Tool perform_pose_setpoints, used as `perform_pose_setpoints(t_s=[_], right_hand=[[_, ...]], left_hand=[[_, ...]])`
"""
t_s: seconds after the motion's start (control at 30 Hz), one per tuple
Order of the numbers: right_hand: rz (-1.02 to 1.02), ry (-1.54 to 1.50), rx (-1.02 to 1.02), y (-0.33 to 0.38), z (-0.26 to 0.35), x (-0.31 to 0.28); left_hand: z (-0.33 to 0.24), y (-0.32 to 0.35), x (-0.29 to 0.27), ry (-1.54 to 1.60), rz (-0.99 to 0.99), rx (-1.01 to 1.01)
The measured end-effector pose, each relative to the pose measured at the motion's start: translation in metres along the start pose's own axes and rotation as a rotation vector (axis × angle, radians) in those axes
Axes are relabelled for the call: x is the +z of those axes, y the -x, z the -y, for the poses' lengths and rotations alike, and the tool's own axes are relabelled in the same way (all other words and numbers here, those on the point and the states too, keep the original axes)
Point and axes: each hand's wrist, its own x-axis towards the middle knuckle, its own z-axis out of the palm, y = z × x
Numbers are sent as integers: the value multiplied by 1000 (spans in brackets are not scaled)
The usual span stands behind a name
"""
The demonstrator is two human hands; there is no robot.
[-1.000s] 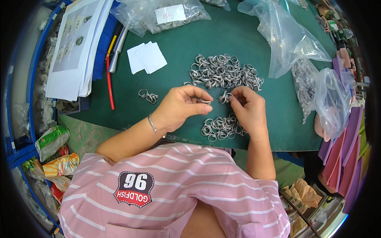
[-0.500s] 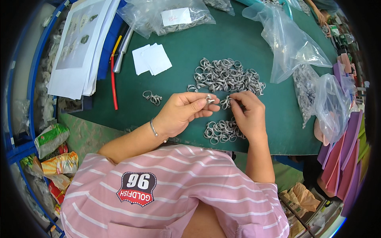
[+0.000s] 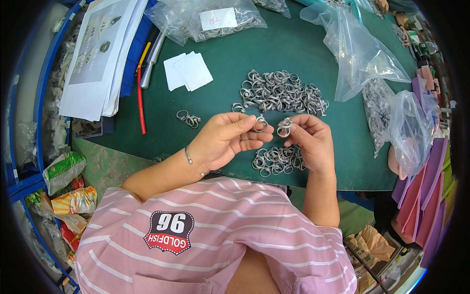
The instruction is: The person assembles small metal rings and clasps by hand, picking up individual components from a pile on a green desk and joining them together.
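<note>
My left hand [image 3: 226,138] pinches a grey metal ring [image 3: 261,124] between thumb and fingertips. Just to its right, my right hand [image 3: 312,142] is closed on a ring [image 3: 284,128], perhaps more than one; the fingers partly hide it. Beyond both hands lies a large pile of similar rings [image 3: 281,92]. A smaller heap of rings [image 3: 276,161] sits near the table's front edge, partly covered by my right hand. Off to the left rests a small group of rings [image 3: 188,119], and a single ring [image 3: 237,108] lies by the big pile's left end.
White paper squares [image 3: 188,71] lie on the green table [image 3: 215,93]. To the left are a red stick [image 3: 141,103], a metal tapered rod [image 3: 151,61] and stacked sheets [image 3: 95,59]. Plastic bags [image 3: 352,54] fill the back and right. A co-worker's hand [image 3: 381,6] shows far right.
Both hands have turned so the held rings face up more plainly. My right hand has lifted slightly away from the pile and moved a little right and nearer.
</note>
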Motion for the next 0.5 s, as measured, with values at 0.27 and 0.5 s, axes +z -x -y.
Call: perform_pose_setpoints(t_s=[0.27,0.5], right_hand=[[1,-96,59,0,-2,1],[53,-108,50,-1,-3,-1]], left_hand=[[-1,-2,-3,125,36,-38],[0,1,2,-68,-50,45]])
